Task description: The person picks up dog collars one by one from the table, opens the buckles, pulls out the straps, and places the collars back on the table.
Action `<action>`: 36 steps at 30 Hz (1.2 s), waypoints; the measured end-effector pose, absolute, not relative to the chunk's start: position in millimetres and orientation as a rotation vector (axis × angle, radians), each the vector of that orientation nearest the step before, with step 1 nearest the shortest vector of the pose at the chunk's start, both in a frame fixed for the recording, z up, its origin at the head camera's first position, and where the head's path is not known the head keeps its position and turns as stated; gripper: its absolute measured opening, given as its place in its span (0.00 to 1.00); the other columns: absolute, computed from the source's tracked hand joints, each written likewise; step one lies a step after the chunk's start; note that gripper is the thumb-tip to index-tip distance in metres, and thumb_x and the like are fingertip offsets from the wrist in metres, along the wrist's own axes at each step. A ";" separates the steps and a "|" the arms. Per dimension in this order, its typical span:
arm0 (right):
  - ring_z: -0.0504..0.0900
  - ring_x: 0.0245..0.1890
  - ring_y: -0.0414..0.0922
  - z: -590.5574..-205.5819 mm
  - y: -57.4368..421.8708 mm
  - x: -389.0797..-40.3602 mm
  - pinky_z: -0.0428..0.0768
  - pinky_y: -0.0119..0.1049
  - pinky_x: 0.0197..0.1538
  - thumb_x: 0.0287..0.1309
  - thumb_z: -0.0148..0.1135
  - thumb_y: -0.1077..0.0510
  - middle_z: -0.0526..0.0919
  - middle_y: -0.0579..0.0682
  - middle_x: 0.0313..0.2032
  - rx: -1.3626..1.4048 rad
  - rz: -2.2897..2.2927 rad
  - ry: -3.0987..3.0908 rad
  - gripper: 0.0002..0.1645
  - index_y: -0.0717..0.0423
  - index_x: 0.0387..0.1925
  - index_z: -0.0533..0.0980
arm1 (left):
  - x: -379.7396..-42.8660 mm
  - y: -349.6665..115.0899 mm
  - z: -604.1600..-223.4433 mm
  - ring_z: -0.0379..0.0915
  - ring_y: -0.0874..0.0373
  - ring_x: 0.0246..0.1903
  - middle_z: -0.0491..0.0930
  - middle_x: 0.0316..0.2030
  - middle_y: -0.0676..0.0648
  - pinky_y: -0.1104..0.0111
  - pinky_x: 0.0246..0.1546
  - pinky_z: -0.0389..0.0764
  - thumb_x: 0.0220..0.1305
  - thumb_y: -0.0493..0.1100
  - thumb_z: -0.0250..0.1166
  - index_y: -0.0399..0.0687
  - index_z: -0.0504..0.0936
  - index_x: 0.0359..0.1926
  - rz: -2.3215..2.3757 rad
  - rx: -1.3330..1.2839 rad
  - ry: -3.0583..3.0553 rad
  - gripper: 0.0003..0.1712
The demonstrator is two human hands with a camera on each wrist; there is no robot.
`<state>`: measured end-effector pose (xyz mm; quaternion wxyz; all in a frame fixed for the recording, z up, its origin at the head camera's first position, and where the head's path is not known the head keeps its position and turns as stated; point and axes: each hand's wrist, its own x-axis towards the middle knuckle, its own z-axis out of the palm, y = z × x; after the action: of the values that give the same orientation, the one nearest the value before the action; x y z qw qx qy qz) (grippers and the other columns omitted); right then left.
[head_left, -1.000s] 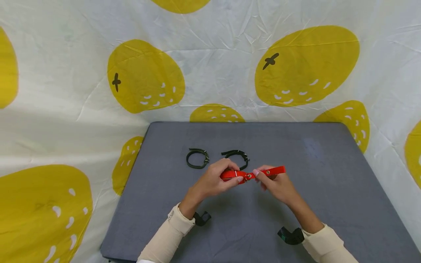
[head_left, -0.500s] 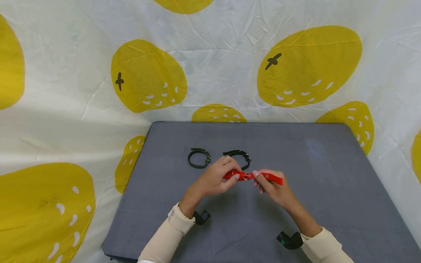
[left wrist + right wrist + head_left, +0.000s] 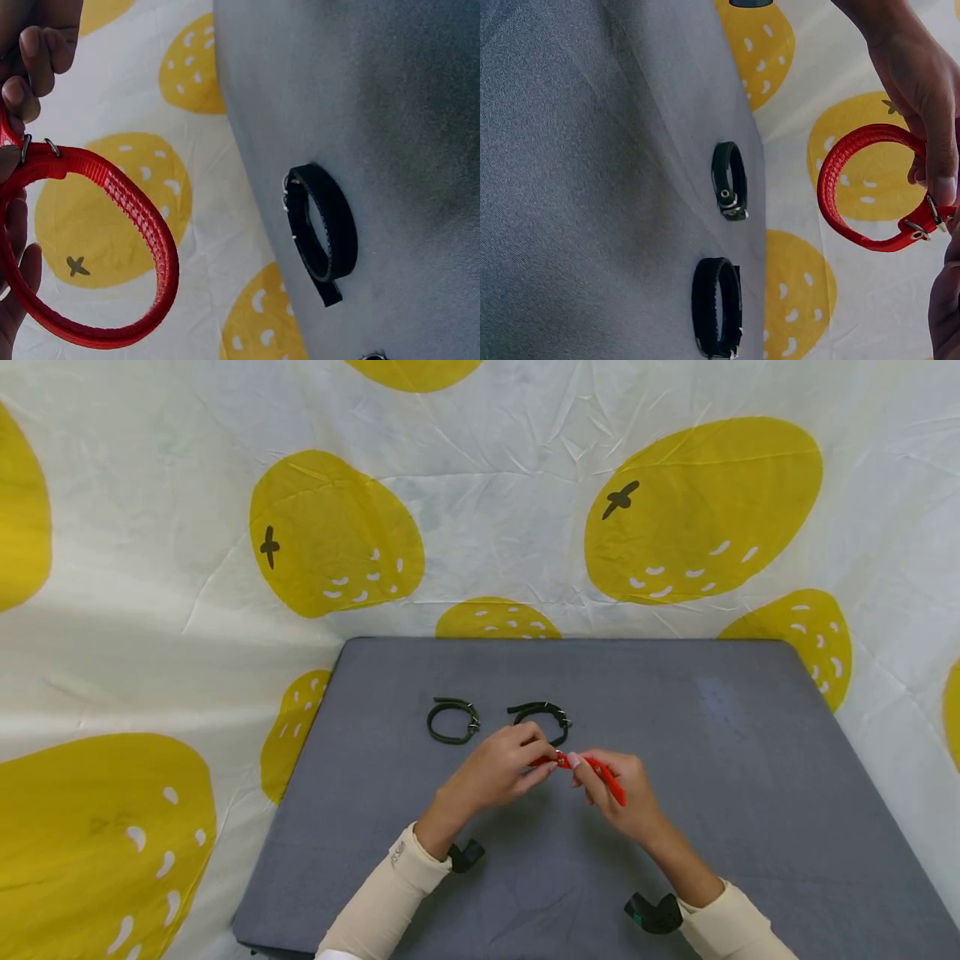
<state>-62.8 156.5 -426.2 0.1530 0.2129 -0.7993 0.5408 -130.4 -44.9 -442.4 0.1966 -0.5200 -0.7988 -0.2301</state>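
Note:
A red collar [image 3: 611,784] with a metal buckle is held between both hands above the table. My left hand [image 3: 498,768] pinches it beside the buckle and covers much of the loop in the head view. Close by, my right hand [image 3: 621,789] pinches the strap between thumb and fingers, its free end slanting down to the right. The left wrist view shows the red collar [image 3: 166,255] as a round loop, the strap running through the buckle side. In the right wrist view the red collar [image 3: 832,180] has its buckle by the fingertips.
Two dark collars lie buckled on the grey table [image 3: 720,827] beyond the hands: a left collar [image 3: 447,740] and a right collar [image 3: 534,707], partly behind my left hand. A white cloth [image 3: 495,527] with yellow fruit prints hangs behind the table.
The strap's free end has swung from nearly level to slanting down right. My right hand has shifted slightly left toward the buckle, and my left fingers now cover more of the red collar.

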 end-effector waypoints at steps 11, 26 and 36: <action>0.70 0.11 0.38 -427.4 156.3 -63.6 0.68 0.27 0.15 0.58 0.60 0.78 0.76 0.48 0.17 0.560 1.607 -2.291 0.14 0.59 0.24 0.79 | -128.3 -42.2 -446.7 0.70 0.63 0.30 0.76 0.36 0.51 0.72 0.35 0.72 0.66 0.41 0.65 0.47 0.79 0.39 -0.626 -1.405 -2.348 0.04; 0.74 0.13 0.43 -440.1 173.4 -78.1 0.76 0.36 0.21 0.72 0.58 0.56 0.78 0.49 0.17 0.112 1.947 -2.411 0.20 0.63 0.24 0.78 | -131.5 -43.4 -441.9 0.77 0.65 0.39 0.82 0.41 0.53 0.71 0.42 0.76 0.65 0.45 0.70 0.49 0.86 0.44 -0.686 -1.427 -2.150 0.09; 0.73 0.13 0.41 -441.9 177.7 -80.2 0.74 0.34 0.19 0.66 0.61 0.67 0.77 0.52 0.16 0.271 1.795 -2.390 0.14 0.60 0.23 0.79 | -133.0 -49.2 -442.6 0.78 0.64 0.39 0.85 0.39 0.55 0.72 0.43 0.77 0.61 0.45 0.73 0.50 0.88 0.42 -0.659 -1.446 -2.149 0.09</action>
<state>-80.2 177.7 -441.9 0.0700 0.0900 -0.7943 0.5967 -133.0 -49.2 -442.6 0.2322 -0.5261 -0.7822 -0.2398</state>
